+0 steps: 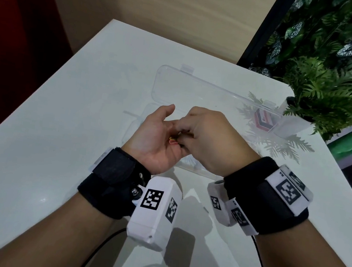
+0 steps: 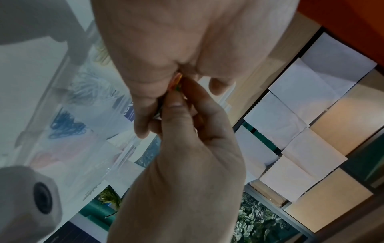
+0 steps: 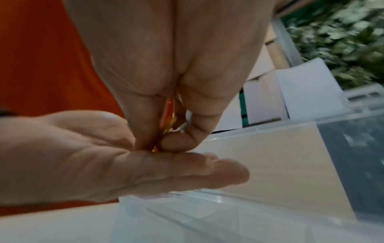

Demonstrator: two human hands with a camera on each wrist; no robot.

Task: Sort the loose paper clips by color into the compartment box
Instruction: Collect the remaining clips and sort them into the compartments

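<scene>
A small bunch of loose paper clips, red, yellow and orange, lies in my left hand, held palm up with straight fingers above the clear compartment box. My right hand reaches into that palm and pinches some of the clips between thumb and fingertips. The box's clear lid lies open behind the hands. In the left wrist view the box holds blue clips, white clips and pink ones in separate compartments. The hands hide most of the box in the head view.
A potted fern in a white pot stands at the table's right rear corner, close to the lid. A small red-and-black box shows beside it. The white table ends at the left. Cables trail from my wrists.
</scene>
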